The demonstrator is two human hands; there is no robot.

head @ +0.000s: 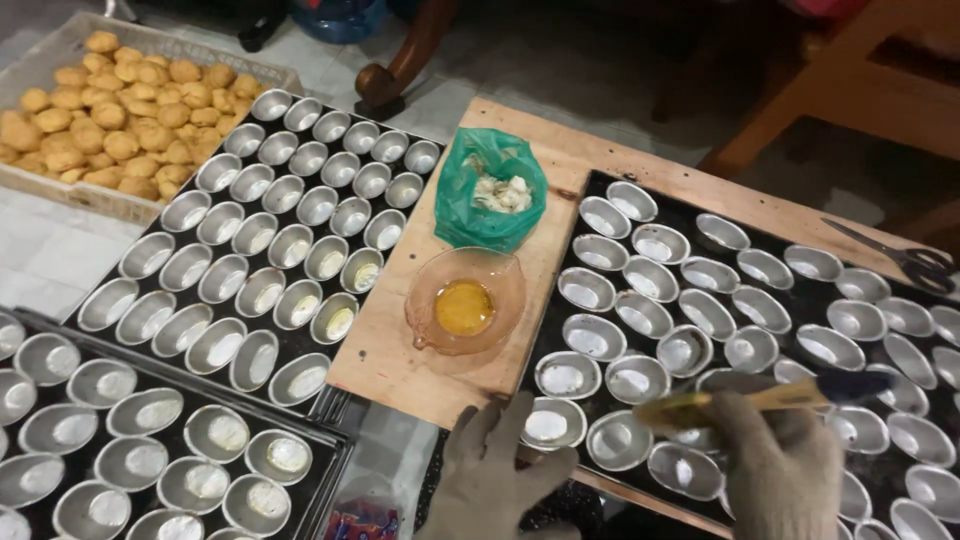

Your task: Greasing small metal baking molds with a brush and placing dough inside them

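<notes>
Right hand [775, 465] clamped on brush [740, 402], left hand [490, 475] spread, fingers apart, touching oval tin mould [552, 424].

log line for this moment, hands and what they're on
left hand: open, at small oval mould | right hand: holds brush over tray | glass bowl: yellow liquid

Two hands enter from the bottom edge, both covered by knitted work gloves in a dull grey-beige yarn. The left hand [497, 470] shows a ribbed, slightly fuzzy weave (fingers fully covered). The right hand [778, 470] wears what seems a matching glove, though blur softens it. No sleeves are visible.
</notes>
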